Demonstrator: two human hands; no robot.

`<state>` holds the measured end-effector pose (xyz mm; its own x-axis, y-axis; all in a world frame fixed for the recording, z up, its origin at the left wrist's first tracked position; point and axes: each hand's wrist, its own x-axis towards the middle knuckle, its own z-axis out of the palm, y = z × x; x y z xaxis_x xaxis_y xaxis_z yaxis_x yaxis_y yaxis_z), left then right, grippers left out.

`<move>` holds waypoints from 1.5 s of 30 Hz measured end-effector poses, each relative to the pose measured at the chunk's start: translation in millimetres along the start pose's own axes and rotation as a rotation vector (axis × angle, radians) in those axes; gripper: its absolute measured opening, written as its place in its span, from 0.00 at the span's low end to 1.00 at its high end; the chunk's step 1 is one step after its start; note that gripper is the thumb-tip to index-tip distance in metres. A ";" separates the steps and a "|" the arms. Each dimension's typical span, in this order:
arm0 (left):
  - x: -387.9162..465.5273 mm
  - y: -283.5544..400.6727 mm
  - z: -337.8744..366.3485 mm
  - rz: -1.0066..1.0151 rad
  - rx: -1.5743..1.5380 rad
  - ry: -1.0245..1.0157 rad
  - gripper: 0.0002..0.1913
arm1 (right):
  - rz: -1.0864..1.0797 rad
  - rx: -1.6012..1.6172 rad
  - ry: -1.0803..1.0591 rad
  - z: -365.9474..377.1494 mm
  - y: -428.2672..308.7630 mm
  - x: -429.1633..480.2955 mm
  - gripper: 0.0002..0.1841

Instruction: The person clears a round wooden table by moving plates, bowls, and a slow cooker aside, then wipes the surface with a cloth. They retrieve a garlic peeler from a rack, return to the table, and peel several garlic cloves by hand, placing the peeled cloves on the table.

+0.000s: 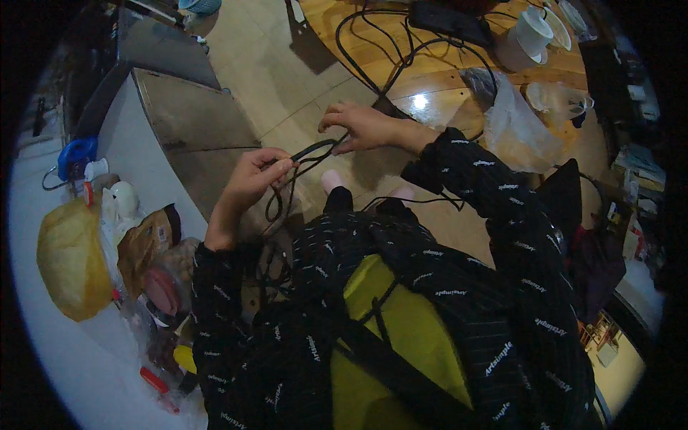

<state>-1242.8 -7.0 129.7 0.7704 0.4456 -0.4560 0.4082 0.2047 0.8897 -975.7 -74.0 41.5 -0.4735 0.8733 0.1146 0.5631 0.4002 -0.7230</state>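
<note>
Black cable runs between my two hands over the tiled floor. My left hand pinches a thicker part of it between thumb and fingers, and a thin loop hangs just below. To the upper right, my right hand has thumb and index finger around the cable, its other fingers loosely curled; whether they grip it firmly cannot be told. More black cable lies in large loops on the round wooden table, beside a dark flat device. Further tangled cable hangs under my left forearm.
A white surface on the left holds a yellow bag, a brown packet and a blue object. On the wooden table are a clear plastic bag and a white container. A grey cabinet stands left of the floor.
</note>
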 end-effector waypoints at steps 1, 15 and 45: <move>-2.2 2.1 1.9 0.032 -0.050 0.059 0.10 | 0.121 -0.065 -0.104 3.2 3.5 -5.0 0.28; -15.3 18.5 -0.4 0.499 -1.196 0.411 0.13 | 0.311 -0.774 -0.531 80.5 58.3 -50.4 0.28; 125.4 7.9 -9.2 0.230 0.030 0.162 0.31 | -0.052 -1.176 0.449 -140.5 -3.5 -12.2 0.13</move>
<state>-1147.5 58.5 79.7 0.7571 0.6115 -0.2299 0.2478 0.0568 0.9671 -876.8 -47.0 138.3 -0.3715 0.7739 0.5129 0.9215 0.2400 0.3054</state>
